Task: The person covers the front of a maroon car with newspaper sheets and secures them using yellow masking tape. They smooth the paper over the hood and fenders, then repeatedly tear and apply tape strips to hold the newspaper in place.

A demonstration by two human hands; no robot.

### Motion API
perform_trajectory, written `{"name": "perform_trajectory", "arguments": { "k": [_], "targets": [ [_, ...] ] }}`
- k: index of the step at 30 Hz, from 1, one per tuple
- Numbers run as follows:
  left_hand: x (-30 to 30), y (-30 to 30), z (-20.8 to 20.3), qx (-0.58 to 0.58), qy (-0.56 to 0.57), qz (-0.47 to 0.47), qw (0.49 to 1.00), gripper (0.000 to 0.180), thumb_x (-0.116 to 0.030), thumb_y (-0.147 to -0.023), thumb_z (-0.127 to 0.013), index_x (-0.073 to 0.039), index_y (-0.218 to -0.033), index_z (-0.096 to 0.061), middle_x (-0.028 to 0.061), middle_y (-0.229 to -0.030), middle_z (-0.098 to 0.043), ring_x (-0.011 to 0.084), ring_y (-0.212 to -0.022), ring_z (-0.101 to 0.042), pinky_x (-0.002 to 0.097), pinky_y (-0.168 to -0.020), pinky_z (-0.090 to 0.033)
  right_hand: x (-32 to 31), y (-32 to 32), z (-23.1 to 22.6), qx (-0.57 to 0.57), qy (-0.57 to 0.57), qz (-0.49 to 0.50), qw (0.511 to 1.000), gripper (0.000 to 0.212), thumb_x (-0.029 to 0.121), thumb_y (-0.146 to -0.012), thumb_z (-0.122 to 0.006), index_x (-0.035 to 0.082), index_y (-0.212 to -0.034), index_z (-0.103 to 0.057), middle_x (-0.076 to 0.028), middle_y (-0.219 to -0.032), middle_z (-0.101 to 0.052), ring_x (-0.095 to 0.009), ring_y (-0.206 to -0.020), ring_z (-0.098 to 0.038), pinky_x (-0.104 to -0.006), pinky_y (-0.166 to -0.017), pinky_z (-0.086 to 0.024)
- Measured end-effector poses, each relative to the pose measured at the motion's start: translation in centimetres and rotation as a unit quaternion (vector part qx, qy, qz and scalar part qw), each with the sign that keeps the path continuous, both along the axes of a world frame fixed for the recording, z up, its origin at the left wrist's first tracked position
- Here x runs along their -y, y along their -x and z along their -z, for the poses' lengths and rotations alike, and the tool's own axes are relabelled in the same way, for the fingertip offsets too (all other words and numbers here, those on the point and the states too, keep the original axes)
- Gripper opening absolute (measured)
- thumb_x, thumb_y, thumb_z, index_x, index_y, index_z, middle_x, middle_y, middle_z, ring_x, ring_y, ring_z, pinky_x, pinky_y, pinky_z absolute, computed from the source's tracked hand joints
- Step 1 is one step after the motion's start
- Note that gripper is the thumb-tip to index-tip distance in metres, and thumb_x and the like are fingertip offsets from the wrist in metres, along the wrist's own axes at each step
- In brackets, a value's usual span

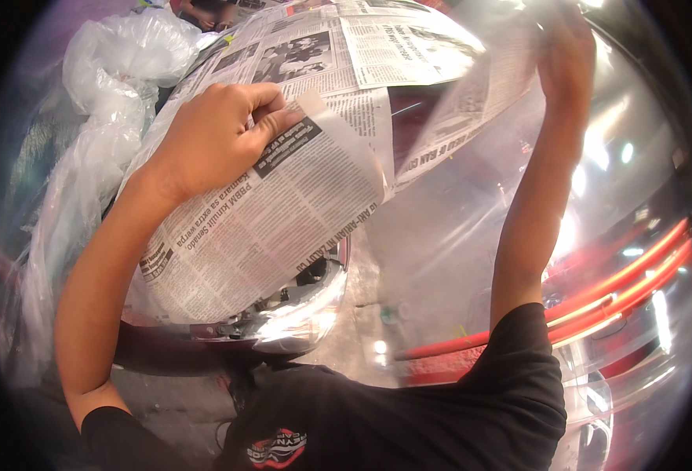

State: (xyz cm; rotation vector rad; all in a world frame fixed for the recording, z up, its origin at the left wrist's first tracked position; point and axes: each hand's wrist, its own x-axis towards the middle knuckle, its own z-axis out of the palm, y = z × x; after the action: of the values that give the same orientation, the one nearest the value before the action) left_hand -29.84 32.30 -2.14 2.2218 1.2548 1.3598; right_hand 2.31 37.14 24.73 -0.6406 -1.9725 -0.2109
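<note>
My left hand (224, 137) is closed, thumb and finger pinching the upper edge of a newspaper sheet (260, 220). That sheet hangs over the front of a car, partly covering its headlamp (311, 271). My right hand (569, 59) is raised at the upper right, its fingers smeared by motion and glare. Beside it a second newspaper piece (475, 118) stands up at a slant, blurred; whether the hand grips it I cannot tell. More newspaper (299, 59) lies over the curved car surface, with a dark maroon panel (417, 106) showing between sheets.
Crumpled clear plastic sheeting (111, 86) hangs along the left. Hazy, shiny clear film seems to spread across the right side. Red bodywork (613, 290) with bright reflections shows at the right. Part of a person (205, 14) appears at the top left. Grey floor (366, 314) lies below.
</note>
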Motion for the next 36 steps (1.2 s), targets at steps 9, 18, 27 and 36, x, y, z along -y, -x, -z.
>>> {"name": "perform_trajectory", "arguments": {
  "k": [9, 18, 27, 36],
  "targets": [
    [-0.1, -0.2, 0.0, -0.017, -0.011, -0.004, 1.0, 0.036, -0.04, -0.103, -0.063, -0.006, -0.091, -0.068, 0.0139, -0.073, -0.068, 0.0349, -0.07, -0.066, 0.0449, -0.066, -0.049, -5.9, 7.8, 3.1, 0.156, -0.028, 0.11, 0.981, 0.025, 0.018, -0.09, -0.073, 0.001, -0.107, -0.079, -0.019, -0.099, -0.076, -0.024, -0.083, -0.072, -0.0384, -0.075, -0.056],
    [-0.6, -0.3, 0.2, -0.042, -0.013, 0.002, 0.999, 0.039, -0.044, -0.102, -0.064, -0.006, -0.091, -0.068, 0.0134, -0.072, -0.068, 0.033, -0.07, -0.067, 0.044, -0.066, -0.049, -11.6, 7.0, 7.8, 0.296, 0.045, 0.247, 0.921, 0.031, 0.033, -0.087, -0.078, 0.01, -0.108, -0.075, -0.014, -0.11, -0.072, -0.03, -0.096, -0.071, -0.0462, -0.084, -0.055],
    [0.0, 0.4, -1.6, -0.112, 0.027, -0.115, 0.987, 0.051, -0.048, -0.094, -0.072, -0.001, -0.074, -0.071, 0.014, -0.066, -0.067, 0.0297, -0.061, -0.066, 0.0403, -0.061, -0.049, -11.2, 7.9, 9.9, 0.39, 0.009, 0.227, 0.892, 0.02, 0.023, -0.084, -0.08, 0.016, -0.102, -0.074, -0.008, -0.083, -0.072, -0.025, -0.081, -0.07, -0.0408, -0.071, -0.053],
    [8.6, -2.0, -1.3, 0.035, -0.087, -0.096, 0.991, 0.033, -0.029, -0.088, -0.08, -0.001, -0.101, -0.069, 0.0162, -0.094, -0.073, 0.031, -0.075, -0.07, 0.045, -0.071, -0.054, -11.1, 7.1, 10.8, 0.474, 0.068, 0.191, 0.857, 0.031, 0.01, -0.077, -0.067, 0.023, -0.103, -0.077, -0.01, -0.113, -0.073, -0.035, -0.108, -0.07, -0.0489, -0.085, -0.057]
  ]
}}
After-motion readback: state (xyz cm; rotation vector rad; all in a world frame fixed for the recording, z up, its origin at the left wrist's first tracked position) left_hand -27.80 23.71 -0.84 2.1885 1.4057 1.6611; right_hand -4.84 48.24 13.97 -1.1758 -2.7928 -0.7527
